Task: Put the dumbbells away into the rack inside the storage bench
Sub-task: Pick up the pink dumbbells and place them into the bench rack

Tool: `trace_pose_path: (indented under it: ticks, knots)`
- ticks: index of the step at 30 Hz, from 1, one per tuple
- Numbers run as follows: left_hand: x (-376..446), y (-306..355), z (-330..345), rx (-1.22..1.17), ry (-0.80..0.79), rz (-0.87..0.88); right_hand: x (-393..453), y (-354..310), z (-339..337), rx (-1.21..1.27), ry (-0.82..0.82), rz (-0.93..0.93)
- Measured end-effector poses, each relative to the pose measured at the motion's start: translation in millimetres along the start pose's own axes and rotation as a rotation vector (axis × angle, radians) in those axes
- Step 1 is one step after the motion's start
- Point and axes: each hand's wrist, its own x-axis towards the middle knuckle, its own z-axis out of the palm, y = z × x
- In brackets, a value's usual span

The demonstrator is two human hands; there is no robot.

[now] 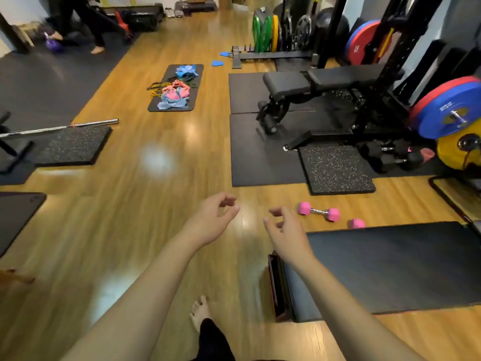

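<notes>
A pink dumbbell (319, 211) with a chrome handle lies on the wood floor, just right of my right hand (285, 231). The pink end of a second dumbbell (356, 223) shows beyond the far edge of a large black padded surface (390, 267), which hides the remainder. Black dumbbells (395, 155) sit on the mat under the weight rack at right. My left hand (212, 221) and my right hand are stretched out over the floor, fingers loosely curled and apart, holding nothing. No dumbbell rack is in view.
A black workout bench (312, 87) and speckled mat (335, 168) lie ahead at right, with weight plates (447, 110) beside them. A barbell (65, 126) lies at left. A mat with resistance bands (175, 89) is farther off. Another person's legs (86, 24) are at far left. My bare foot (200, 311) is below.
</notes>
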Motion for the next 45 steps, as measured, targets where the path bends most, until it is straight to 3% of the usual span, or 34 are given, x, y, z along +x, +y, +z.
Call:
trace_pose_path:
  ticks: [10,17,29,36,45]
  knots:
    - [184,-22,-54,0.012,-0.300,0.147,117,-25,52,0.004,0.255,0.241]
    - [308,10,-10,0.032,-0.505,0.290,188,-4,39,0.037,0.436,0.398]
    - [531,84,43,0.107,-0.611,0.366,397,40,-35,0.220,0.665,0.499]
    - [592,101,89,0.103,-0.799,0.392,439,54,-47,0.210,0.759,0.602]
    - [688,130,131,0.130,-1.064,0.569,495,58,-28,0.285,0.969,0.815]
